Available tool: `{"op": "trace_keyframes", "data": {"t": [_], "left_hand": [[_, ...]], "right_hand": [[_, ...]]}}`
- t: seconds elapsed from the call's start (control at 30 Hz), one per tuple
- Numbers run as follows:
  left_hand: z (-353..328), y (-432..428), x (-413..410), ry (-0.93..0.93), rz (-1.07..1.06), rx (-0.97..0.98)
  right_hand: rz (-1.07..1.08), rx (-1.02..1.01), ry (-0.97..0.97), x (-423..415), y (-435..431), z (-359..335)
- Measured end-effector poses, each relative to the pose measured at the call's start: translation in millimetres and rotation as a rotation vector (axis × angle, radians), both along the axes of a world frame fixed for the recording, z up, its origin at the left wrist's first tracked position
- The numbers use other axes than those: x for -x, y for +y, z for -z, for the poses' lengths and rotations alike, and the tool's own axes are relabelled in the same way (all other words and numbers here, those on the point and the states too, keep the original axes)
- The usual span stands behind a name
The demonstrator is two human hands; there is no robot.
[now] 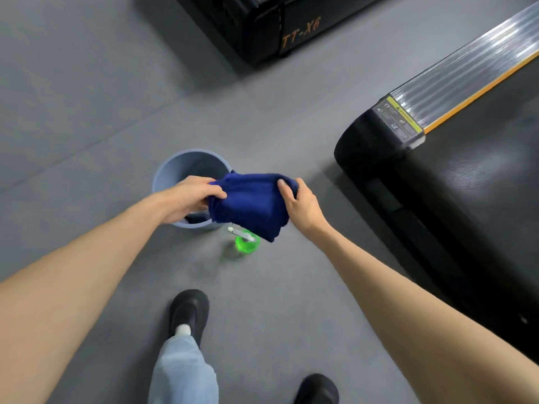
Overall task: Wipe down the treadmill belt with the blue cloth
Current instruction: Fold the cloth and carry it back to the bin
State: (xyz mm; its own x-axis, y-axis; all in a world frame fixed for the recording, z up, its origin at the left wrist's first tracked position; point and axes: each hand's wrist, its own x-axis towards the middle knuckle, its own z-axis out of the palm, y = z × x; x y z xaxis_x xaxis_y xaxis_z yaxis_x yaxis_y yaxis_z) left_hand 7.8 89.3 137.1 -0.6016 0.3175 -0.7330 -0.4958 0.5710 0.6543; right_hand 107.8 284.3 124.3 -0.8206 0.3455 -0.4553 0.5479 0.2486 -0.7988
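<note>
A dark blue cloth point(250, 204) hangs folded in the air between my two hands, above the floor. My left hand point(189, 198) grips its left edge, thumb on top. My right hand point(300, 202) pinches its right edge. The treadmill belt point(478, 182) is the black surface at the right, with a silver side rail point(466, 74) and an orange stripe along it. Both hands are to the left of the treadmill's rear end, apart from it.
A grey-blue bucket point(175, 170) stands on the grey floor under my left hand. A green spray bottle point(246, 242) stands just below the cloth. Another black machine marked TT-X6 point(280, 27) is at the top. My black shoes point(189, 313) are on the floor below.
</note>
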Motion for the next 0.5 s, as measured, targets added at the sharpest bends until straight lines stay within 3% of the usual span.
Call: {"op": "trace_keyframes", "data": {"t": [0.07,0.3,0.5], "left_hand": [[19.8,-14.2,19.9,-0.06,-0.107,-0.062],[113.1,-44.9,92.3,0.05,0.084,0.073],[164.1,-51.3,106.8,0.106,0.16,0.169]], "right_hand": [[0.092,0.073,-0.041,21.6,-16.8,27.5],[0.361,0.308,-0.193,89.3,-63.4,116.0],[0.239,-0.084,-0.183,102.6,-94.9,153.8]]}}
